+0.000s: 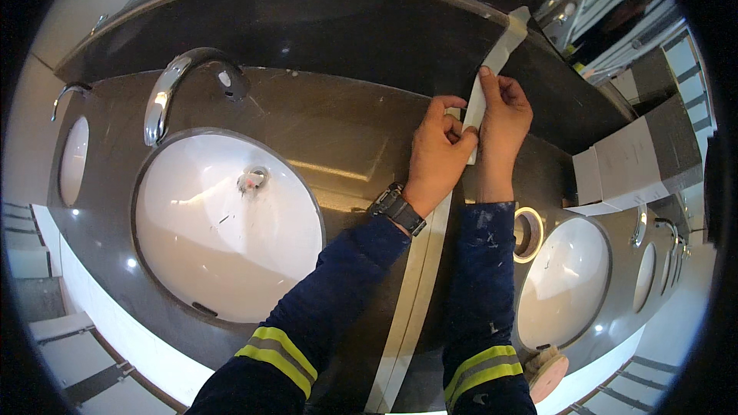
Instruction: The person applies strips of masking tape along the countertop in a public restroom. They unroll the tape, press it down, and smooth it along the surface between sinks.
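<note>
A pale strip of masking tape (504,46) runs up the dark backsplash. My right hand (503,127) pinches it from the right, thumb on the strip. My left hand (440,154) grips the tape's lower part, with fingertips curled beside it. Below my hands, two long pale tape strips (415,296) run side by side down the dark countertop (357,146) toward the front edge. A tape roll (527,234) rests just right of my right forearm.
White oval basins (215,246) with chrome taps (165,96) line both sides. A white cardboard box (623,161) stands at the back right. A round wooden object (550,376), partly hidden, sits at the front right edge. Pipes (584,0) show at the upper right.
</note>
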`<state>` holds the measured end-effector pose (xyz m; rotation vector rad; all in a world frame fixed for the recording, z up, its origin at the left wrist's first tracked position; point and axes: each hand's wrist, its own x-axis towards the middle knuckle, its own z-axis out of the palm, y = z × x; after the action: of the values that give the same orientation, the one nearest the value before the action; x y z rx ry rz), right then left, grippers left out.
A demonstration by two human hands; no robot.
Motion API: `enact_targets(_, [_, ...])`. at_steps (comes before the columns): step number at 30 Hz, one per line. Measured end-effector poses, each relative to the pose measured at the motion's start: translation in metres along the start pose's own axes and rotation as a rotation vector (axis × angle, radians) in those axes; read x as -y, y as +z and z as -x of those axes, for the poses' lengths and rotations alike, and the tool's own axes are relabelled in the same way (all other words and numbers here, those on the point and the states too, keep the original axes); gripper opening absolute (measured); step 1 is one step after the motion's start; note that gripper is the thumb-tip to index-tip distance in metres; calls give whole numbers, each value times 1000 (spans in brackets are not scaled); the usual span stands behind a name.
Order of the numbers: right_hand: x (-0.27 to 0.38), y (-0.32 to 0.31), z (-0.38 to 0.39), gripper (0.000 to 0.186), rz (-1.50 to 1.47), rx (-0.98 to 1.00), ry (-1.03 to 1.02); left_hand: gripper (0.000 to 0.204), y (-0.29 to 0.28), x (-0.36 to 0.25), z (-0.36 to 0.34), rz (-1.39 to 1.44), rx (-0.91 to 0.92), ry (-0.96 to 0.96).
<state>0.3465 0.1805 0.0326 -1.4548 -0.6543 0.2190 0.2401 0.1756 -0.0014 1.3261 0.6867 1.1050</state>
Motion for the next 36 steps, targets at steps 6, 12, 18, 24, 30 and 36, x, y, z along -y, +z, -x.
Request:
enact_targets(6, [-6, -5, -4, 27, 18, 12, -19, 40, 0, -4, 1, 6, 10, -31])
enact_targets(12, [5, -7, 3, 25, -9, 54, 39, 39, -1, -5, 2, -11, 24, -41])
enact_targets(18, [2, -8, 1, 24, -62, 61, 38, 39, 0, -6, 2, -1, 32, -35])
enact_targets(24, [9, -3, 2, 28, 42, 23, 35, 39, 2, -2, 1, -14, 1, -8])
enact_targets(30, [5, -3, 1, 30, 52, 18, -2, 39, 1, -5, 2, -43, -4, -8])
enact_targets(36, [7, 2, 2, 30, 99, -8, -4, 39, -2, -4, 0, -17, 1, -27])
